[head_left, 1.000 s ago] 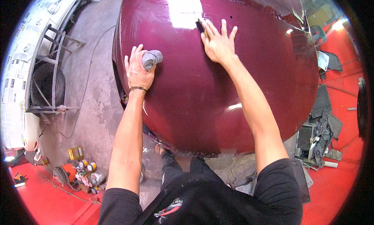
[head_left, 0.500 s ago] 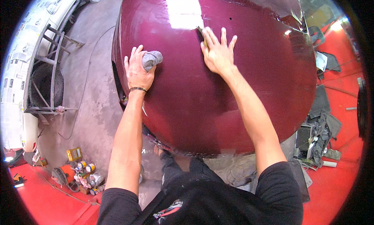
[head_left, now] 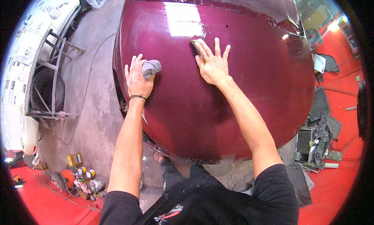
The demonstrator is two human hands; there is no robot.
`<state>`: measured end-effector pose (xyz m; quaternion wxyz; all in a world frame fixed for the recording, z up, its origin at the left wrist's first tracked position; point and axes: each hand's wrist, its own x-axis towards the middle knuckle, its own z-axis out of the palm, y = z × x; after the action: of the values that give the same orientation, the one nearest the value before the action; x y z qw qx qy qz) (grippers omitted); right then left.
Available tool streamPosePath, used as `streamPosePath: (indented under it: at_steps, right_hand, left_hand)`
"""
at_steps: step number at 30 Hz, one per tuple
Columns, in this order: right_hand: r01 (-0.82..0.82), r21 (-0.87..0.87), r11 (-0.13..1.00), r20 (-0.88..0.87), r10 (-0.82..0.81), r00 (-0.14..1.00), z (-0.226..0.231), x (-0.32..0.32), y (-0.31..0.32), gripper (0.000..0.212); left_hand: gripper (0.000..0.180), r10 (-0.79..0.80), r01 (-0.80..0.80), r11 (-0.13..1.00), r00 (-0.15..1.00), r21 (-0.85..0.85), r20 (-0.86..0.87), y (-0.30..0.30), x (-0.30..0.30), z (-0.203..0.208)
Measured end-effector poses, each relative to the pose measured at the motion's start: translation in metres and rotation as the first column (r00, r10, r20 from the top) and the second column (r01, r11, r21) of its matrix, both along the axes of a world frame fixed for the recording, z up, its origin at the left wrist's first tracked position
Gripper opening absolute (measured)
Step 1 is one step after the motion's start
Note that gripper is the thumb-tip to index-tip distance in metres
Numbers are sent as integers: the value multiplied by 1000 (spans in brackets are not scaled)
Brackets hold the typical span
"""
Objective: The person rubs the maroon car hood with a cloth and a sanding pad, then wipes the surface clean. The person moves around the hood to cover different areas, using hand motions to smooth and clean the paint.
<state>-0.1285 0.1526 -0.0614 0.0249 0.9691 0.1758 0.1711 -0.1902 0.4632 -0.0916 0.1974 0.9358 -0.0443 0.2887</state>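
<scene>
Before me spreads a wet, glossy maroon car hood (head_left: 233,116), with a bright light reflected on it and pale streaky smears. My left hand (head_left: 137,80) rests on its left side. A bunched grey cloth (head_left: 151,69) is gripped between the thumb and fingers there. Farther in, near the reflection, my right hand (head_left: 213,65) presses on the surface, outer fingers spread. Under its index side it holds a small thin sanding pad (head_left: 193,42), dark with a tan edge. Most of that pad is hidden by the fingers.
At left, a metal stand (head_left: 52,61) is beside a vehicle covered in paper (head_left: 23,53). Cans and bottles (head_left: 87,180) crowd the floor at lower left. Dismantled black car parts (head_left: 321,137) lie on the red floor at right. A small dark hole (head_left: 227,26) marks the hood.
My right hand has slid a little nearer and left across the hood with the pad. The left hand stays at the same spot with the cloth. The whole view has shifted slightly.
</scene>
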Motion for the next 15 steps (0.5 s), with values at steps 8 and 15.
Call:
streamPosePath:
  at_steps: [8,15]
  right_hand:
    - [310,4,951,-145,-306,941,28,64,-16,68]
    - [69,-35,997,-166,-74,983,26,15,7,66]
  left_hand:
    - [57,-23,23,1000,1000,-22,-15,-12,2,1]
    - [60,7,-7,1000,1000,-8,-26,1,-1,1]
